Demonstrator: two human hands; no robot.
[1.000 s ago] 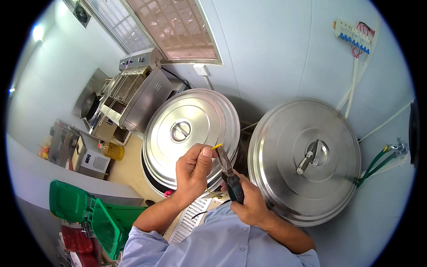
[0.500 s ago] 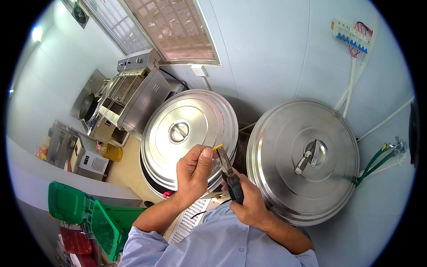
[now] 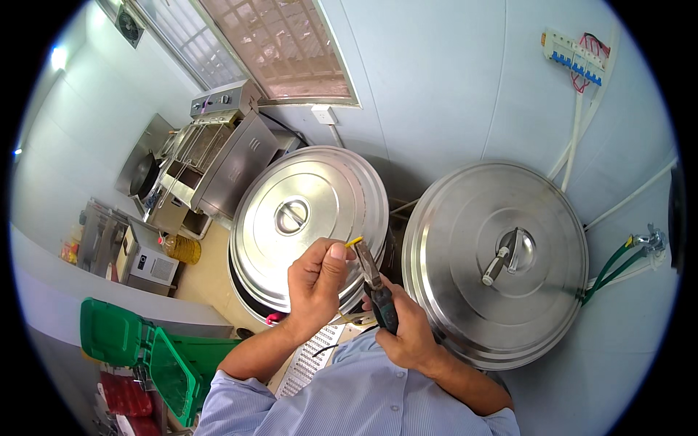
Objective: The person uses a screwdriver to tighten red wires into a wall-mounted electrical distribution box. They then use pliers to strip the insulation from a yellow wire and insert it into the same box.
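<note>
Between thumb and forefinger, my left hand (image 3: 315, 280) pinches a thin yellow wire (image 3: 354, 242), whose end pokes out toward the right. My right hand (image 3: 409, 328) is wrapped round the dark handles of a pair of pliers (image 3: 378, 291). The metal jaws of the pliers point up and sit right beside the wire's end; I cannot tell whether they touch it. Both hands are held in front of my chest, over the near edge of a large round steel pot lid (image 3: 320, 192). Part of a yellowish strand shows below, behind the pliers.
To the right stands a second big lidded pot (image 3: 502, 211), with a utensil handle at its knob. A breaker row (image 3: 574, 59) with red wires hangs on the wall. Green hoses (image 3: 611, 269) run from a tap. At left are a steel fryer (image 3: 236, 156) and a green bin (image 3: 174, 370).
</note>
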